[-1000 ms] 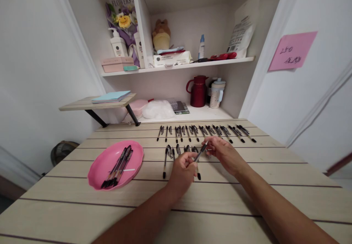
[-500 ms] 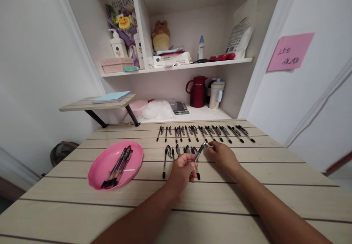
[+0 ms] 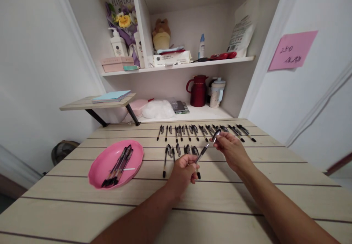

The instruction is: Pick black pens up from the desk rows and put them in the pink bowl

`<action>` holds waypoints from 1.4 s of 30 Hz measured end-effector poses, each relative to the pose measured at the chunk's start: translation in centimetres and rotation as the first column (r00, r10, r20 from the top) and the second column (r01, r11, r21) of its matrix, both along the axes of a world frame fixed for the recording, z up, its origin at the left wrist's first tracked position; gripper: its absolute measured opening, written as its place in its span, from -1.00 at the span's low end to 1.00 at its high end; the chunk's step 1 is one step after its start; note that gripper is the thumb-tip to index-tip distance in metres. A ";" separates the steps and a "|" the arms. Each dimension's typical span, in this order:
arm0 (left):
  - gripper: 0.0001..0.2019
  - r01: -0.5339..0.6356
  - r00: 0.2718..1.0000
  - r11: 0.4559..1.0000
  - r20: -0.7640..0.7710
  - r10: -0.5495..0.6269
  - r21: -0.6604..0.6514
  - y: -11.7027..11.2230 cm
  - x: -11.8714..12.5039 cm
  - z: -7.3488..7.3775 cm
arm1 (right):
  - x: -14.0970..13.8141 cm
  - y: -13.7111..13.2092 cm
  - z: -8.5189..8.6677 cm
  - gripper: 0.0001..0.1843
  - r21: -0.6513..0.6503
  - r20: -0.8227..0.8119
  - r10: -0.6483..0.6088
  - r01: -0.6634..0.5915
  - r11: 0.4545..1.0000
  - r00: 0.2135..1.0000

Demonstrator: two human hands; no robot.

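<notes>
My left hand (image 3: 183, 170) is closed round a black pen (image 3: 202, 152), which points up and to the right above the wooden table (image 3: 236, 196). My right hand (image 3: 230, 149) pinches a small pen cap (image 3: 217, 134) just beyond the pen's tip; cap and tip look slightly apart. Two rows of black pens and loose caps (image 3: 203, 131) lie on the table behind my hands. A pink plate (image 3: 137, 152) at the left holds several black pens (image 3: 118, 166) and a thin white stick.
A small raised shelf (image 3: 96, 104) with a blue notebook stands at the table's back left. Behind are shelves with a red jug (image 3: 198, 91), a cup, bottles, a plush toy and flowers. A pink note (image 3: 293, 50) hangs on the right wall.
My right hand reached down to the table, then rose holding a cap and brought it up to the pen's tip. My left hand stayed nearly still.
</notes>
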State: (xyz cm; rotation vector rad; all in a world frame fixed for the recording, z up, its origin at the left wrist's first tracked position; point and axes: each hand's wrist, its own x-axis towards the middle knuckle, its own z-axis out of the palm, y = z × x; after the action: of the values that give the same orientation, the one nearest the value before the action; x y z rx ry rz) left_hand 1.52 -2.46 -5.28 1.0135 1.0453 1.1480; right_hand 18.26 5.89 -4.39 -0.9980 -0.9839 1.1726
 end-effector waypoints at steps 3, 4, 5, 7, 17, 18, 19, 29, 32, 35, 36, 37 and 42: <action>-0.70 -0.002 1.000 1.000 -0.007 0.002 0.006 0.0 0.0 0.0 | 0.0 -0.2 0.3 -0.63 0.013 -0.034 -0.028 0.028 1.000 0.999; -0.70 -0.003 1.000 1.000 -0.008 0.003 0.005 0.0 0.0 0.0 | -0.1 -0.3 0.5 -0.61 0.018 -0.032 -0.022 0.022 1.000 0.999; -0.69 -0.004 1.000 1.000 -0.008 0.004 0.001 0.0 0.0 0.0 | -0.1 -0.4 0.5 -0.60 0.023 -0.028 -0.011 0.012 1.000 1.000; -0.68 -0.010 1.000 1.000 -0.007 0.010 -0.004 0.1 0.0 0.0 | -0.2 -0.6 0.6 -0.61 0.036 -0.025 0.014 -0.013 0.999 1.000; -0.73 -0.024 1.000 1.000 0.002 0.025 -0.007 0.1 0.0 0.0 | -0.4 -0.8 0.0 -0.63 0.120 0.072 0.113 -0.121 0.985 0.991; -0.73 -0.024 1.000 1.000 0.002 0.024 -0.004 0.1 0.0 -0.1 | -0.5 -0.9 0.0 -0.64 0.125 0.097 0.126 -0.138 0.983 0.987; -0.74 -0.023 1.000 1.000 0.001 0.023 -0.004 0.1 0.0 -0.1 | -0.6 -1.0 0.0 -0.65 0.125 0.123 0.143 -0.158 0.979 0.982; -0.72 -0.007 1.000 1.000 -0.012 0.007 0.001 0.3 -0.2 0.0 | -1.0 -1.3 -0.4 -0.71 0.059 0.115 0.301 -0.309 0.949 0.947; -0.73 -0.016 1.000 1.000 -0.020 0.016 0.000 0.3 -0.3 0.1 | -1.3 -1.6 -0.3 -0.70 0.051 0.142 0.340 -0.350 0.935 0.930; -0.77 -0.035 0.999 0.999 -0.026 0.035 0.006 0.4 -0.4 0.0 | -1.5 -1.8 -0.3 -0.67 0.031 0.172 0.387 -0.398 0.917 0.906; -0.78 -0.041 0.999 0.999 -0.029 0.041 0.011 0.5 -0.4 -0.1 | -1.5 -1.9 -0.3 -0.67 0.019 0.172 0.402 -0.411 0.911 0.899; -0.80 -0.045 0.998 0.999 -0.033 0.045 0.016 0.5 -0.5 -0.1 | -1.5 -1.9 -0.4 -0.68 0.007 0.167 0.416 -0.423 0.906 0.894; -0.82 -0.082 0.994 0.996 -0.073 0.085 0.042 0.4 -0.4 0.0 | -1.5 -1.8 -0.8 -0.71 -0.048 0.076 0.448 -0.446 0.894 0.891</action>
State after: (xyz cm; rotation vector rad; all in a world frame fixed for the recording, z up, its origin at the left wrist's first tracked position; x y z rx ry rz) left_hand 1.11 -2.03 -5.29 1.0590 1.1379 1.2105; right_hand 16.80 4.08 -5.15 -0.8713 -1.3155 1.5363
